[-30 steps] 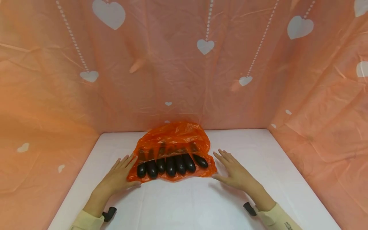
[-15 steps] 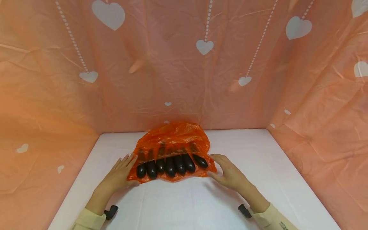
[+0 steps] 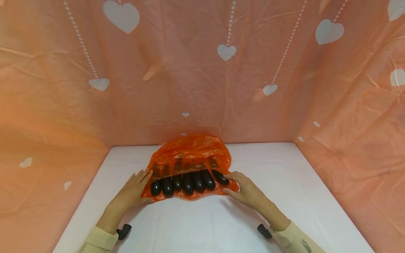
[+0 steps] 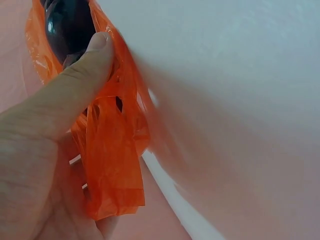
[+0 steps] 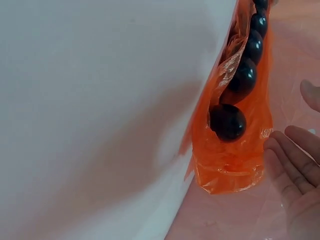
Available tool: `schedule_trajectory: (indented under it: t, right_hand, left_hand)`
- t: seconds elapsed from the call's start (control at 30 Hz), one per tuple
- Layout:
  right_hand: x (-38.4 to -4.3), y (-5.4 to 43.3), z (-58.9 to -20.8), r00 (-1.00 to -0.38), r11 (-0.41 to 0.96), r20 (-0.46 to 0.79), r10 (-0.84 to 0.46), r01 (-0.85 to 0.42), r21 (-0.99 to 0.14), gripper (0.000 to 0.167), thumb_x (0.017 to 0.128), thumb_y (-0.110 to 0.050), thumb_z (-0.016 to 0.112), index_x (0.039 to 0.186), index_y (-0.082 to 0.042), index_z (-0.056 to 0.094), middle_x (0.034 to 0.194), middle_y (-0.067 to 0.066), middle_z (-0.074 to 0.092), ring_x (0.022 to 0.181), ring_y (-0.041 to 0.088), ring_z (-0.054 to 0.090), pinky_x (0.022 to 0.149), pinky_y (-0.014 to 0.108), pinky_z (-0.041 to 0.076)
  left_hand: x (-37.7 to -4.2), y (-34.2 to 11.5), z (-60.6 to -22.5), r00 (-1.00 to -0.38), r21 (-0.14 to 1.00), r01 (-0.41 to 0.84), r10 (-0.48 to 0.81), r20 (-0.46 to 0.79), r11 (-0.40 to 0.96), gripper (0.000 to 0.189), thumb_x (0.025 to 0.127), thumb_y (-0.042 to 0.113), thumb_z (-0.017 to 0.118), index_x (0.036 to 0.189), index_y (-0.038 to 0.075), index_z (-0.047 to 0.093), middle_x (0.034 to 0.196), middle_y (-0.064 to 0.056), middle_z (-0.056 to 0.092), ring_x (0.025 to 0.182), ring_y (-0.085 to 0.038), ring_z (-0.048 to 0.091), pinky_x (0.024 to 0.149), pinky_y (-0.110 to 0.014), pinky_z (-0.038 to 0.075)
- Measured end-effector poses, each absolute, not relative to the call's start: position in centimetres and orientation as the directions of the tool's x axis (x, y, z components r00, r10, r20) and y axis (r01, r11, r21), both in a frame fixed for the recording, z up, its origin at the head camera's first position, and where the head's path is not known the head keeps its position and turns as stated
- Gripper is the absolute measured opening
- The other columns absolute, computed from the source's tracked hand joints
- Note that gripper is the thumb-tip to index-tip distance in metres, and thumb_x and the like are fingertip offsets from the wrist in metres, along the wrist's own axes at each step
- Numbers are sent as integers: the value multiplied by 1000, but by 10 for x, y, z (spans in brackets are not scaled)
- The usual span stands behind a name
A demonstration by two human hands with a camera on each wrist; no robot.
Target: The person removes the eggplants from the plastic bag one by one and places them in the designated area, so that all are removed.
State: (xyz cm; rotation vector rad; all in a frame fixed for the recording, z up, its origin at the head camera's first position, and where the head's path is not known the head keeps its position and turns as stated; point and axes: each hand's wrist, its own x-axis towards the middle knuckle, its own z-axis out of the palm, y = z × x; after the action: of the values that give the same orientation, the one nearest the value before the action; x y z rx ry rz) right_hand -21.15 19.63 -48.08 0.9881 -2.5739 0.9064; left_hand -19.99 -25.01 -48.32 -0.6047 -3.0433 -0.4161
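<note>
An orange plastic bag (image 3: 196, 144) lies near the table's back edge, its mouth toward me. Inside, several glossy black eggplants (image 3: 188, 185) lie side by side, their far ends dimmed under the film. My left hand (image 3: 130, 192) rests at the bag's left edge, fingers straight; in the left wrist view its thumb (image 4: 80, 75) lies against the bag near an eggplant (image 4: 70, 27). My right hand (image 3: 248, 192) is at the right edge, fingertips over the film beside the outermost eggplant. The right wrist view shows straight, slightly bent fingers (image 5: 290, 165) beside the bag.
A white table (image 3: 196, 228) spreads out in front of the bag. Orange sheeting with white hearts (image 3: 226, 52) hangs behind and on both sides. Small black devices (image 3: 124, 232) sit at both wrists.
My right hand has moved left, from beside the bag to over its right edge. The left hand has stayed almost still at the left edge, and the bag lies as before.
</note>
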Motion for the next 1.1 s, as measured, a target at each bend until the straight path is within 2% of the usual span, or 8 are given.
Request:
schedule_trajectory:
  t: [0.47,0.77,0.97,1.1]
  right_hand:
    - [-230,194,-486,-813,614,311,-492,-577,-539,45,94,-18,86,130,4,70,119,16,75,103,29,72,95,52,61]
    - [-239,190,-489,-873,657,236,-428,-479,-582,43,93,-19,87,125,4,72,117,14,76,104,29,72,97,53,61]
    - [-244,186,-489,-919,684,162,-359,-377,-625,39,91,-20,88,122,1,75,111,10,77,101,25,73,98,50,61]
    - [-247,184,-489,-930,699,122,-346,-342,-628,36,91,-22,89,117,0,76,104,6,77,95,20,72,93,47,62]
  left_hand:
    - [-204,-249,-487,-927,259,368,373,29,893,106,82,36,94,160,-11,38,164,-35,38,153,-54,32,127,-66,24]
    - [-206,-248,-489,-924,254,378,379,43,891,107,81,34,95,158,-14,38,164,-35,38,153,-54,34,127,-66,25]
    - [-204,-246,-489,-921,235,387,386,53,892,107,81,33,95,157,-17,37,164,-37,37,153,-54,34,127,-66,26]
    - [-203,-244,-487,-920,220,392,388,60,893,107,80,32,95,155,-18,38,162,-39,38,151,-55,36,126,-66,28]
